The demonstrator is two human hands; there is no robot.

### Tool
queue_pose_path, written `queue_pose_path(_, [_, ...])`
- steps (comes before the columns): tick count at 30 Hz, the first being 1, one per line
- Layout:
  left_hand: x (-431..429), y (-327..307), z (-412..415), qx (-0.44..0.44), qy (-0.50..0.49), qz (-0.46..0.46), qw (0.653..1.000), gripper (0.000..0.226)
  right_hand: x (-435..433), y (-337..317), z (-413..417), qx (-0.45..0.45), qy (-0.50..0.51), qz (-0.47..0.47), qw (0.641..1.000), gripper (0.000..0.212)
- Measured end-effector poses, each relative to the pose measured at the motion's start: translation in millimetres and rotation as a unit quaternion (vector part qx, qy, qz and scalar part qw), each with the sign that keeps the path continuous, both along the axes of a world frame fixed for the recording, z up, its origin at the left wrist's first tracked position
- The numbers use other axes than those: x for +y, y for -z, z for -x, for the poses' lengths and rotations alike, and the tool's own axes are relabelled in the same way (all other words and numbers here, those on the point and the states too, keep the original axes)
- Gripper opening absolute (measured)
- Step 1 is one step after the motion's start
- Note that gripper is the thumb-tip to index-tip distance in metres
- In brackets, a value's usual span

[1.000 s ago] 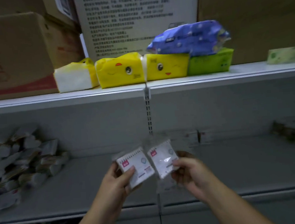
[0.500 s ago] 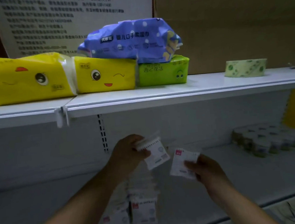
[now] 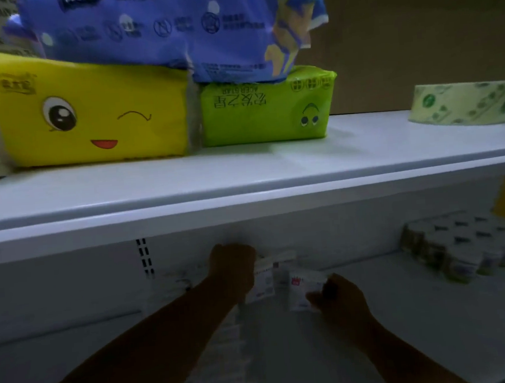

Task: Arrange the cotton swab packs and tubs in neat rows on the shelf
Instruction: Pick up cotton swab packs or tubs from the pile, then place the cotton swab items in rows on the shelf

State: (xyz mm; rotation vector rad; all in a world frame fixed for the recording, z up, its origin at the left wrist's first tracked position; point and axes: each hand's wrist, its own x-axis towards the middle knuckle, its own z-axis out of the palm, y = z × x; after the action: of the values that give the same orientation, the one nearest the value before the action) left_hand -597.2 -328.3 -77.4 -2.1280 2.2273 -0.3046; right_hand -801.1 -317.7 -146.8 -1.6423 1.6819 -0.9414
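Both hands reach deep into the dim lower shelf point(image 3: 406, 315). My left hand point(image 3: 233, 268) grips a white cotton swab pack point(image 3: 264, 281) near the back wall. My right hand point(image 3: 338, 296) pinches a second white pack with a red label point(image 3: 302, 288) just to its right. A row of more packs point(image 3: 221, 345) runs toward me beneath my left forearm, blurred. Several cotton swab tubs point(image 3: 467, 247) stand in rows at the shelf's right end.
The upper shelf point(image 3: 244, 174) overhangs my hands. On it lie a yellow tissue pack point(image 3: 88, 113), a green tissue pack point(image 3: 266, 111), a blue wipes pack point(image 3: 178, 31) on top, and a green-printed tape roll point(image 3: 462, 103) at the right.
The view moved right and closer. Both hands pushed the two packs down and deeper into the lower shelf, toward the back wall.
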Motion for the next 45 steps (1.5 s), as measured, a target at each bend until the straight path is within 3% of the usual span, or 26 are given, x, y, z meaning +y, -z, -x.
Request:
queue_pose_path(4, [4,1,7,-0.070,-0.016,-0.008,0.997,0.032,-21,3,-11,0.013,-0.068,0.052,0.996,0.034])
queue_pose_path(9, [9,-6,15,-0.096,-0.056,-0.028,0.993,0.036,-44,7,-15,0.030,-0.124,0.081,0.988,0.056])
queue_pose_path(12, [10,-7,17,-0.074,-0.068,-0.030,0.994,0.046,-51,8,-15,0.055,-0.129,0.107,0.984,0.058])
queue_pose_path(16, [31,-11,12,0.031,-0.057,0.029,0.997,0.055,-51,18,0,0.073,-0.148,0.141,0.976,0.065])
queue_pose_path(21, [85,-23,-16,0.106,-0.112,0.090,0.984,0.056,-25,3,-32,-0.037,-0.166,0.125,0.978,0.060])
queue_pose_path(22, [97,-26,-26,0.106,-0.129,0.088,0.982,0.055,-15,-2,-45,-0.092,-0.168,0.122,0.974,0.056])
queue_pose_path(23, [111,-29,-37,0.104,-0.151,0.078,0.980,0.054,-2,-11,-55,-0.085,-0.186,0.130,0.970,0.046])
queue_pose_path(25, [140,-36,-62,0.104,-0.189,0.056,0.975,0.054,27,-34,-75,-0.026,-0.251,0.223,0.941,0.009])
queue_pose_path(26, [156,-41,-74,0.111,-0.203,0.047,0.972,0.056,36,-43,-80,-0.057,-0.248,0.308,0.917,0.007])
queue_pose_path(28, [194,-50,-97,0.133,-0.239,0.020,0.962,0.059,68,-68,-94,-0.010,-0.380,0.402,0.833,0.004])
queue_pose_path(29, [216,-53,-107,0.142,-0.261,-0.001,0.955,0.061,81,-75,-111,0.018,-0.421,0.435,0.795,0.006])
queue_pose_path(31, [263,-56,-126,0.143,-0.301,-0.036,0.942,0.065,116,-99,-155,0.096,-0.536,0.375,0.750,0.036])
queue_pose_path(33, [312,-55,-147,0.134,-0.321,-0.041,0.937,0.066,151,-104,-198,0.181,-0.570,0.290,0.747,0.065])
queue_pose_path(35, [359,-50,-170,0.135,-0.339,-0.028,0.931,0.064,175,-97,-243,0.269,-0.592,0.202,0.732,0.054])
queue_pose_path(39, [440,-28,-218,0.162,-0.375,-0.050,0.911,0.062,232,-89,-304,0.324,-0.607,0.170,0.705,0.066])
queue_pose_path(45, [511,-5,-279,0.204,-0.401,-0.067,0.890,0.067,268,-74,-356,0.348,-0.596,0.185,0.700,0.069])
